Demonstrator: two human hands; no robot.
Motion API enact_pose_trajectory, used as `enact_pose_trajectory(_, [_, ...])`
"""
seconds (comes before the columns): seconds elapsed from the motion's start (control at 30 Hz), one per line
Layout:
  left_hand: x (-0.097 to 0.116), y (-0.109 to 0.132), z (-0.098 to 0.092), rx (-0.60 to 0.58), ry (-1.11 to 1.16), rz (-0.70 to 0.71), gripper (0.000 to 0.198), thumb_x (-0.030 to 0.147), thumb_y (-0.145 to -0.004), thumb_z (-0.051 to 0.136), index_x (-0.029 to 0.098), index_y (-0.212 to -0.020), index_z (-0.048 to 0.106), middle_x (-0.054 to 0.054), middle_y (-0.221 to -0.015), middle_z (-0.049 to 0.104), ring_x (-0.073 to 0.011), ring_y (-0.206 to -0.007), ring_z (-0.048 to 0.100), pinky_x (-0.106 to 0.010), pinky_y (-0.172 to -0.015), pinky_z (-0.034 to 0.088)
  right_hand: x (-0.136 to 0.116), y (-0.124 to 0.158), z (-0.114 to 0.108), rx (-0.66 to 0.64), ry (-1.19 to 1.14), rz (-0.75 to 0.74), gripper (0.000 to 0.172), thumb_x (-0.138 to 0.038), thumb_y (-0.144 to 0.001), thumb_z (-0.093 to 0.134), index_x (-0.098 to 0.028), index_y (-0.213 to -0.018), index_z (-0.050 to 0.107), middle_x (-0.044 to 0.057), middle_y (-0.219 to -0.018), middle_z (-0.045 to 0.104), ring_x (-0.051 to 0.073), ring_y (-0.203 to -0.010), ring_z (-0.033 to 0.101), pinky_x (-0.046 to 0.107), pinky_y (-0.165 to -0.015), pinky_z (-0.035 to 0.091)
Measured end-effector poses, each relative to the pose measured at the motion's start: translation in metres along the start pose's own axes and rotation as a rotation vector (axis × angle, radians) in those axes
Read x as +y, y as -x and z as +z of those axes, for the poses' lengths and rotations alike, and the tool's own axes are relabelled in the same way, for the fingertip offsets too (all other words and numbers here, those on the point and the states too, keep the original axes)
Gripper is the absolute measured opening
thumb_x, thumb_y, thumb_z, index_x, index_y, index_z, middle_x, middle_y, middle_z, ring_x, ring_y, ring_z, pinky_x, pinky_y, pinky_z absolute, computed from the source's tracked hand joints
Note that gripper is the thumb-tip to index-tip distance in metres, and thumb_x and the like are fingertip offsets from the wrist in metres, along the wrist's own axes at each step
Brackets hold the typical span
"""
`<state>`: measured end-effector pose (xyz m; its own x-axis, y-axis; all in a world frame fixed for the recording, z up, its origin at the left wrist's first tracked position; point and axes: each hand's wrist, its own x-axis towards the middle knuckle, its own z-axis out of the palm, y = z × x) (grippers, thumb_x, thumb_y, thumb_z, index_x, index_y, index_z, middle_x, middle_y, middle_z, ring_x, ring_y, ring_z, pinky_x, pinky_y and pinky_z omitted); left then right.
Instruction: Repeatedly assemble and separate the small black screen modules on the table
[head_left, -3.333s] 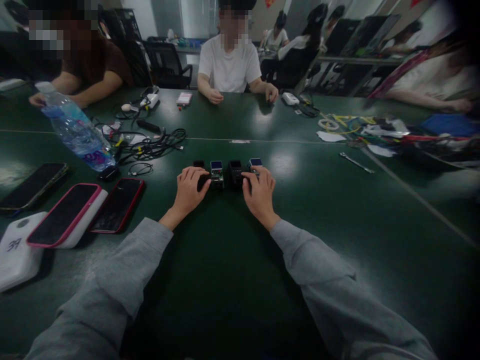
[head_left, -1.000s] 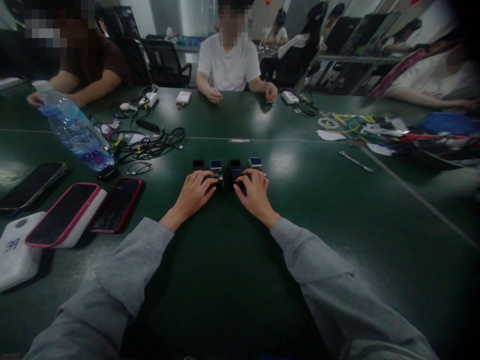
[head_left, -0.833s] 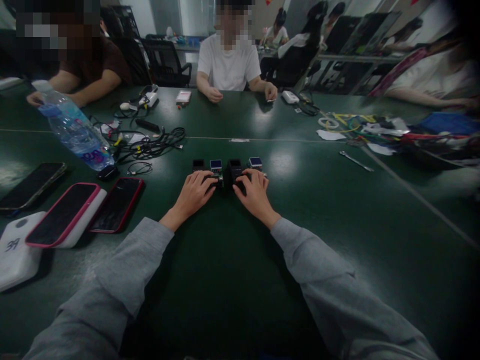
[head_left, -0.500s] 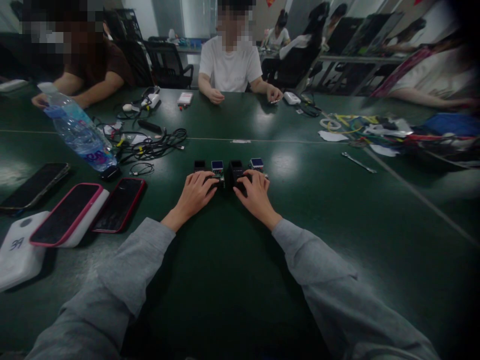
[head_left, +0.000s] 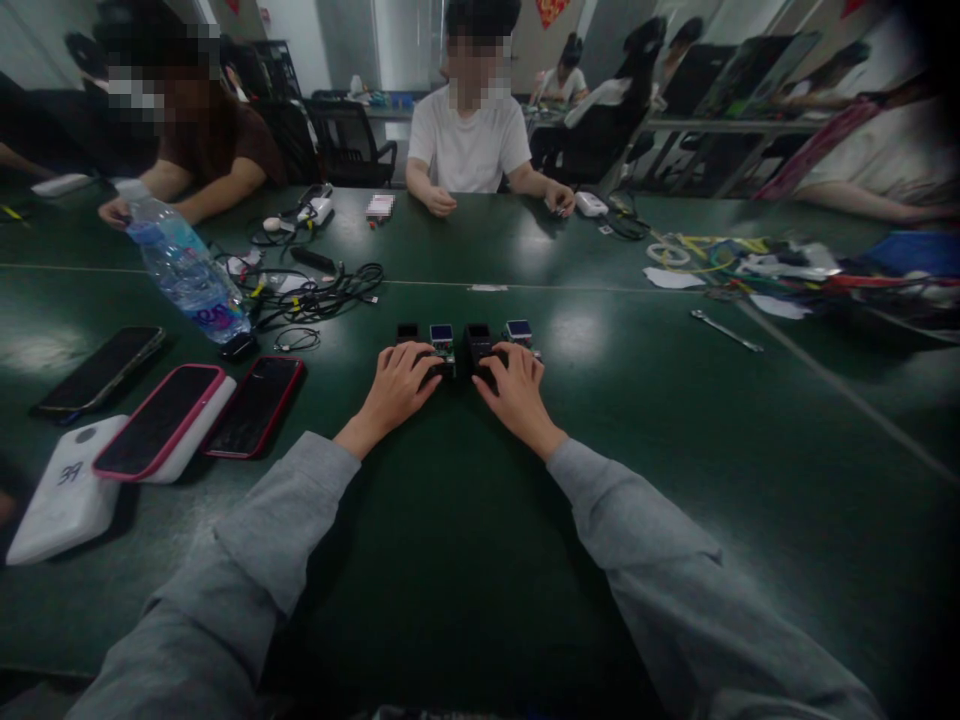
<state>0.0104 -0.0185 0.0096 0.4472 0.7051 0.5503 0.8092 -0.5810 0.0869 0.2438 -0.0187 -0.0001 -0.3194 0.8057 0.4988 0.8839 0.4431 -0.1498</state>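
Nearest: 2 grey sleeves [head_left: 262, 560] angling inward over the green table [head_left: 457, 560]. Off left, well apart from the hands: white box [head_left: 71, 490], then pink-cased phone [head_left: 161, 420] and red-cased phone [head_left: 256, 405].

Left hand [head_left: 394, 385]: palm down, fingers bent over the near ends of left black device [head_left: 407, 332] and left board [head_left: 442, 335], thumb by the board's near end. Right hand [head_left: 519, 388]: same pose over right black device [head_left: 477, 335] and right board [head_left: 518, 329]. Fingers hide the contact; can't tell if either grips.

Key relation: 4 units in 1 row across, screens just past the fingers, 2 per hand. Right black device's long axis runs away from the wearer; the others' near parts are too covered to judge. Narrow gap between left board and right black device, midway between the thumbs, neither hand clearly nearer.

Farther: wrench [head_left: 726, 330] right, cables [head_left: 330, 295] left. Across: person in white shirt [head_left: 469, 140], hands on the far side.
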Motion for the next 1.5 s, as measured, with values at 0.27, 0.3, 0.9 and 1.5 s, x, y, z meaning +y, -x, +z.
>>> enact_pose_trajectory(0.27, [-0.0009, 0.0009, 0.0005, 0.011, 0.010, -0.010, 0.026, 0.031, -0.097, 0.051, 0.021, -0.119, 0.057, -0.010, -0.128, 0.058, -0.0283, -0.122, 0.049, -0.047, -0.101, 0.036, 0.0007, 0.0005, -0.0006, -0.007, -0.012, 0.001, 0.023, -0.033, -0.095, 0.053, -0.020, -0.113, 0.057, 0.014, -0.132, 0.043, 0.034, -0.125, 0.039, 0.050, -0.097, 0.034])
enact_pose_trajectory(0.3, [-0.0009, 0.0008, 0.0005, 0.012, 0.012, -0.011, 0.026, 0.031, -0.096, 0.051, 0.022, -0.119, 0.057, -0.010, -0.128, 0.058, -0.0284, -0.122, 0.049, -0.047, -0.100, 0.036, 0.0007, 0.0005, -0.0008, -0.005, -0.015, 0.002, 0.023, -0.033, -0.095, 0.052, -0.020, -0.113, 0.057, 0.014, -0.132, 0.043, 0.033, -0.125, 0.039, 0.050, -0.097, 0.034])
enact_pose_trajectory(0.9, [-0.0003, 0.0004, -0.0007, -0.003, 0.019, -0.018, 0.025, 0.030, -0.096, 0.052, 0.022, -0.119, 0.059, -0.010, -0.125, 0.060, -0.0273, -0.119, 0.051, -0.046, -0.100, 0.037, -0.0004, 0.0013, -0.0013, 0.023, -0.022, -0.006, 0.023, -0.033, -0.096, 0.049, -0.021, -0.113, 0.057, 0.014, -0.131, 0.044, 0.032, -0.123, 0.039, 0.049, -0.098, 0.033])
enact_pose_trajectory(1.5, [-0.0014, -0.0004, -0.0005, -0.022, 0.034, -0.013, 0.025, 0.028, -0.096, 0.051, 0.023, -0.120, 0.058, -0.008, -0.123, 0.061, -0.0272, -0.118, 0.051, -0.046, -0.099, 0.037, -0.0006, -0.0001, -0.0003, -0.011, -0.001, 0.011, 0.022, -0.034, -0.097, 0.049, -0.021, -0.112, 0.058, 0.013, -0.132, 0.044, 0.032, -0.124, 0.039, 0.050, -0.097, 0.033])
